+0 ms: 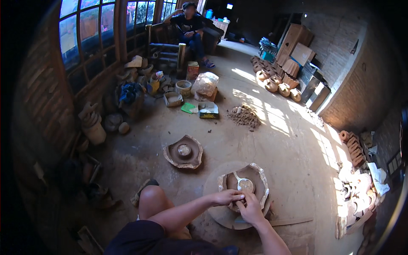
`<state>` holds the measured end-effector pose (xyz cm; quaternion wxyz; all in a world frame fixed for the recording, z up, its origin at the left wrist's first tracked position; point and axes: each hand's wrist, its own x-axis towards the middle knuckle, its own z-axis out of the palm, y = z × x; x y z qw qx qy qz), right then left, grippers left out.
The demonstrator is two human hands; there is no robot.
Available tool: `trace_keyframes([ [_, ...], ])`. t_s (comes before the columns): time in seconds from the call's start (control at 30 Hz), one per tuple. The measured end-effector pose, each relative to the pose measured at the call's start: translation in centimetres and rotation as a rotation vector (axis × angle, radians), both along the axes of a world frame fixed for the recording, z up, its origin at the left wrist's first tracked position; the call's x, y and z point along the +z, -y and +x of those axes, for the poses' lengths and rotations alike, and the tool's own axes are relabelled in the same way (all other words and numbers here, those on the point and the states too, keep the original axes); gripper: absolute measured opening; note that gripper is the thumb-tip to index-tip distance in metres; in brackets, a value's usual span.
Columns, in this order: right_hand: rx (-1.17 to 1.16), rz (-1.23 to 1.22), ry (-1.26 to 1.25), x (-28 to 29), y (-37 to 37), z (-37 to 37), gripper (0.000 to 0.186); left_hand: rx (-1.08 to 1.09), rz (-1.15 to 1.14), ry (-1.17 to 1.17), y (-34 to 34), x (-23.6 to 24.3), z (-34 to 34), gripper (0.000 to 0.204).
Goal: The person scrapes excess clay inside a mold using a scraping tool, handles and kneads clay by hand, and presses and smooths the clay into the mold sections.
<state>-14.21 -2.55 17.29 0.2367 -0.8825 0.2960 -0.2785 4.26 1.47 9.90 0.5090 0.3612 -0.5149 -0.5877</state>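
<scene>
Both my hands meet over the near rim of a clay mould (264, 182) with an uneven, pale edge. My left hand (228, 196) reaches in from the left with its fingers pinched. Against its fingertips, my right hand (251, 209) is closed too, and whatever lies between the fingers is hidden. Just beyond them, a pale round knob (246, 185) stands inside the mould, with a whitish strip (236, 174) running up from it. The mould rests on a round board (216, 216) on the floor. A similar mould (196, 160) with a central knob sits farther left.
A flat wooden strip (292, 222) lies right of the board. Beyond are a crumbled clay heap (244, 117), an open box (208, 111) and a bucket (183, 88). Clay pots (271, 84) line the far right; clay pieces (357, 199) pile up nearer. A person (191, 29) sits at the back.
</scene>
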Motion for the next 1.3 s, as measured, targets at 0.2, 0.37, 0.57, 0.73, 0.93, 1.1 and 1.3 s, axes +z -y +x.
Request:
trace_keyframes([
  [0.2,0.218,-0.406,-0.448,-3.2,2.0,-1.8,0.023,-0.183,0.346,0.113,-0.1,3.6,1.5,0.054],
  [0.37,0.065,-0.135,-0.16,1.8,-0.9,1.1,0.025,-0.137,0.174,0.12,0.2,2.5,2.2,0.057],
  [0.57,-0.002,0.151,-0.083,0.8,-1.0,0.3,0.025,-0.177,0.301,0.098,-0.4,2.1,2.0,0.049],
  [0.73,-0.214,0.084,0.042,0.2,0.2,-0.6,0.02,0.372,0.296,-0.006,-0.2,1.1,2.0,0.042],
  [0.93,-0.238,0.397,0.009,-0.9,2.3,-0.4,0.028,1.256,0.256,0.178,4.0,-5.4,5.8,0.05],
  [1.1,-0.135,0.331,-0.239,-1.7,3.2,2.5,0.036,1.136,0.214,0.167,3.9,-9.7,2.2,0.045],
  [1.3,-0.101,0.221,-0.267,-5.4,6.8,4.5,0.033,1.0,0.354,-0.133,5.0,-9.1,0.1,0.044],
])
